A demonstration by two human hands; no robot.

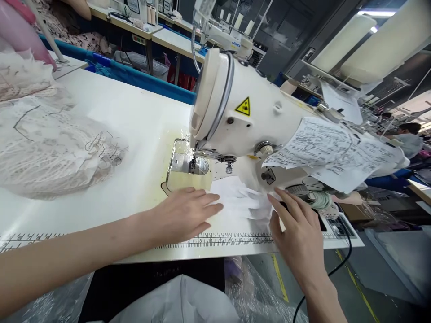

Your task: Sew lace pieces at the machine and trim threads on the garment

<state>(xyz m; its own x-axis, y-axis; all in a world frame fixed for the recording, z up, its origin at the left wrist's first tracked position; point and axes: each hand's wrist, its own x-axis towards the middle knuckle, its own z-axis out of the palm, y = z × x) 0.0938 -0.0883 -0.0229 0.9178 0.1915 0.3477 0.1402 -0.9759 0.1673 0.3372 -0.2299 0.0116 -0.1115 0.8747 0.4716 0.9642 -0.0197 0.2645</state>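
Observation:
Several thin white pieces [237, 199] lie overlapped on the sewing table, in front of the sewing machine [256, 103]. Whether they are paper or cloth I cannot tell. My left hand [188, 213] is palm down at their left side, fingers stretched out and apart, the tips at the edge of the pieces. On the other side, my right hand [298, 224] is curved with thumb and fingers apart, its fingertips by the right edge of the pieces. The presser foot and needle plate [193, 165] are just beyond my left hand.
A heap of sheer pale lace fabric [60, 143] with loose dark threads covers the table's left. A printed ruler tape [215, 240] runs along the front edge. Handwritten sheets [323, 148] hang over the machine arm. Pale green cord [319, 199] and a black cable [346, 249] are at right.

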